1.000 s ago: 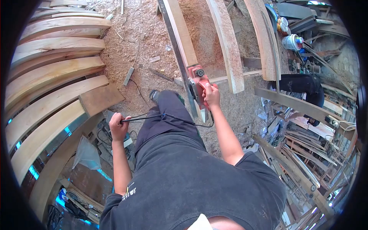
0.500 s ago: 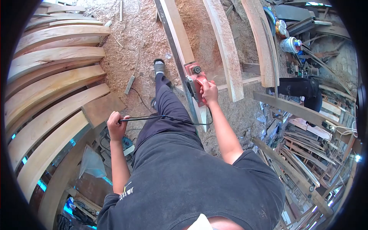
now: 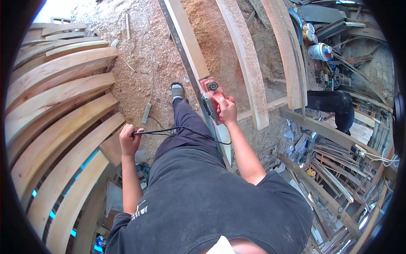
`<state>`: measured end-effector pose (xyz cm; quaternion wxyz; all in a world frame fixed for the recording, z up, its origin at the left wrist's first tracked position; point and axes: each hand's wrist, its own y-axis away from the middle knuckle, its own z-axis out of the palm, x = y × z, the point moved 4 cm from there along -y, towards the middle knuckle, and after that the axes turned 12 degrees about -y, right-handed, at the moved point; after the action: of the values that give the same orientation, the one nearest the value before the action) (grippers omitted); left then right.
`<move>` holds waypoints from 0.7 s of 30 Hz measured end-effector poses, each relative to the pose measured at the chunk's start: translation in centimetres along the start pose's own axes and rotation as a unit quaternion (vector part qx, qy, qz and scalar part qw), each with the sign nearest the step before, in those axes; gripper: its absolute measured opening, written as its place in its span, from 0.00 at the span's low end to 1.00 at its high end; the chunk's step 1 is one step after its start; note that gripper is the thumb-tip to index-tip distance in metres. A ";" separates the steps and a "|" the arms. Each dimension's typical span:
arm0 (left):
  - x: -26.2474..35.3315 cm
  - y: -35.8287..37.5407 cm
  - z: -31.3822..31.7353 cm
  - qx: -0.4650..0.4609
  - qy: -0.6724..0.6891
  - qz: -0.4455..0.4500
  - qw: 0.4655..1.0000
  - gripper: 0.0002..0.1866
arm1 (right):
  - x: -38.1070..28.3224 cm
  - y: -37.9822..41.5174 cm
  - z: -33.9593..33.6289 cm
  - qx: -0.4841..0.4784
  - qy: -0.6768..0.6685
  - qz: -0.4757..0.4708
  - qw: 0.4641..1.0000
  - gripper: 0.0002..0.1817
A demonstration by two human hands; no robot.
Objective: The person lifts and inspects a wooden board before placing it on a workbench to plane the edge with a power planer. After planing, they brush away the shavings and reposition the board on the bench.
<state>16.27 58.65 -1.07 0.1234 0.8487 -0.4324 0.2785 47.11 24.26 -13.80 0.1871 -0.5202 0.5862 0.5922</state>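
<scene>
A red handheld power planer (image 3: 208, 86) rests on a long wooden beam (image 3: 190, 40) with a dark side. My right hand (image 3: 227, 111) is wrapped round the planer's handle. Off to the left, my left hand (image 3: 130, 137) is closed on the black power cord (image 3: 158, 131). From there the cord runs across my thighs and loops up toward the back of the planer. The planer's underside against the beam is hidden.
Curved timbers (image 3: 63, 57) line the left. Two more long timbers (image 3: 249, 63) lie right of the beam. Another person's dark-clothed leg (image 3: 325, 101) shows at the right, near a paint bucket (image 3: 320, 51) and scrap wood (image 3: 338, 158). Shavings cover the ground (image 3: 139, 63).
The planer and my right hand have shifted slightly left in view. My foot sits a little lower in the picture, and the timbers at the left have shifted with the camera.
</scene>
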 end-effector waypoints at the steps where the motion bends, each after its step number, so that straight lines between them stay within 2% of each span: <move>1: -0.2 -1.3 -0.1 -0.003 0.000 -0.006 1.000 0.26 | -0.6 -0.9 0.7 0.000 -0.002 0.001 1.000 0.26; 5: -0.6 -6.0 -1.6 -0.016 -0.011 -0.014 1.000 0.27 | -3.8 -4.0 3.4 -0.001 -0.006 -0.007 1.000 0.27; 7: -0.5 -8.3 -2.8 0.006 -0.020 -0.008 1.000 0.28 | -5.6 -5.7 4.5 0.001 0.012 -0.025 1.000 0.28; 10: -0.2 -11.2 -4.3 0.034 -0.023 0.015 0.999 0.29 | -7.2 -7.6 5.8 0.001 0.055 0.009 0.998 0.29; 14: 0.4 -14.3 -6.5 0.054 -0.043 0.022 0.997 0.33 | -8.4 -9.5 7.2 0.001 0.059 0.002 0.998 0.29; 16: 0.6 -15.9 -7.4 0.064 -0.051 0.030 0.996 0.33 | -9.5 -10.4 8.0 -0.005 0.049 -0.024 0.998 0.29; 21: 0.4 -19.6 -8.3 0.063 -0.061 0.027 0.996 0.33 | -11.7 -13.1 10.0 -0.003 0.062 -0.020 0.998 0.29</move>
<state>29.19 73.82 6.58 0.0350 0.8584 -0.4433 0.2559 58.62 40.91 -12.83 0.1609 -0.5678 0.5844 0.5569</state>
